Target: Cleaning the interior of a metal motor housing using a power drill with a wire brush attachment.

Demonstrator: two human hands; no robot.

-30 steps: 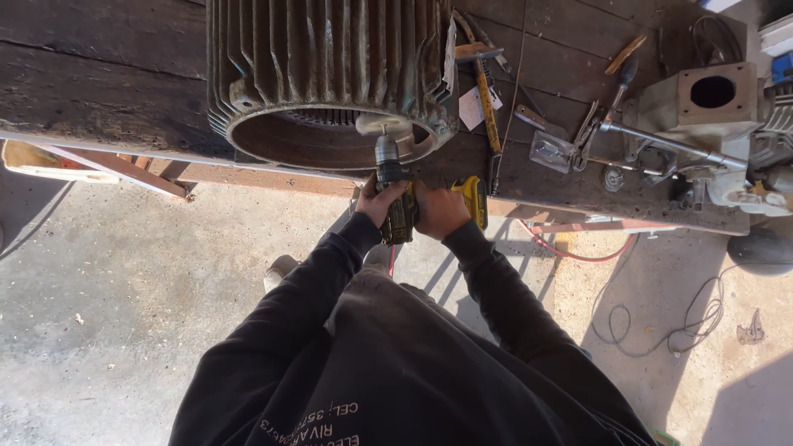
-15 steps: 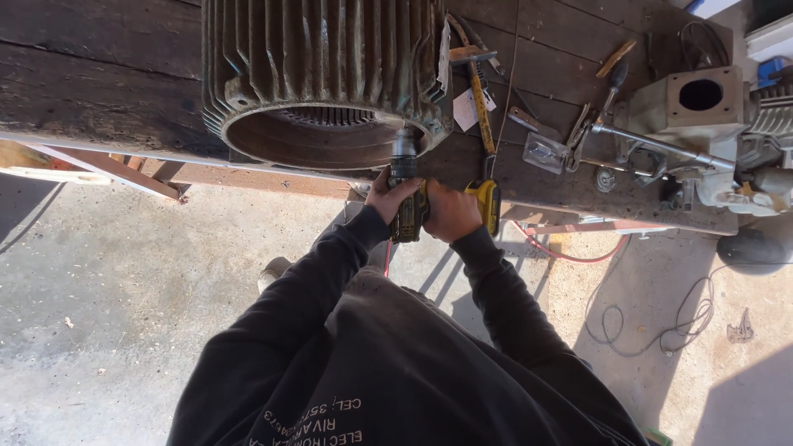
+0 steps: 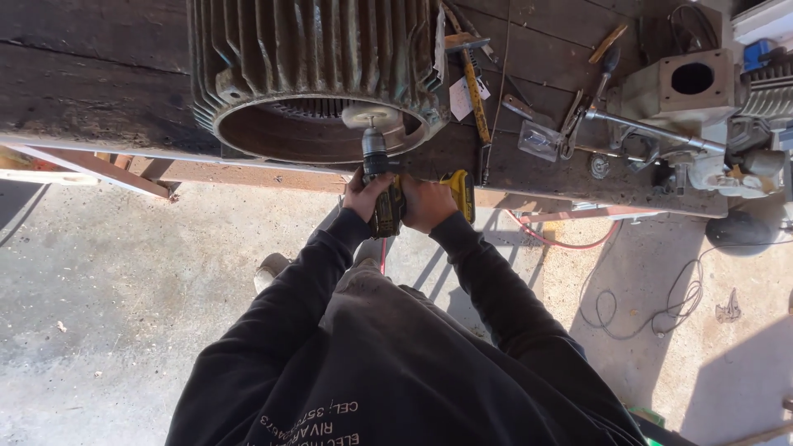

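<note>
A large finned motor housing (image 3: 314, 66) lies on a dark wooden bench (image 3: 83, 91), its open round end facing me. I hold a yellow and black cordless drill (image 3: 387, 194) in both hands. My left hand (image 3: 361, 196) wraps its body from the left. My right hand (image 3: 429, 202) grips the handle on the right, by the yellow battery. A round wire wheel (image 3: 369, 116) on the drill's chuck sits at the inner rim of the housing's opening. My dark sleeves fill the lower view.
To the right on the bench lie a yellow-handled hammer (image 3: 471, 74), a screwdriver (image 3: 609, 45), metal parts and a grey square housing with a round hole (image 3: 686, 83). A red hose (image 3: 562, 241) and thin cables (image 3: 661, 306) lie on the concrete floor. My shoe (image 3: 269, 269) shows below the bench.
The drill and both hands have shifted slightly right and up along the housing's rim. The wire wheel now sits inside the opening's edge. The view has drifted a little.
</note>
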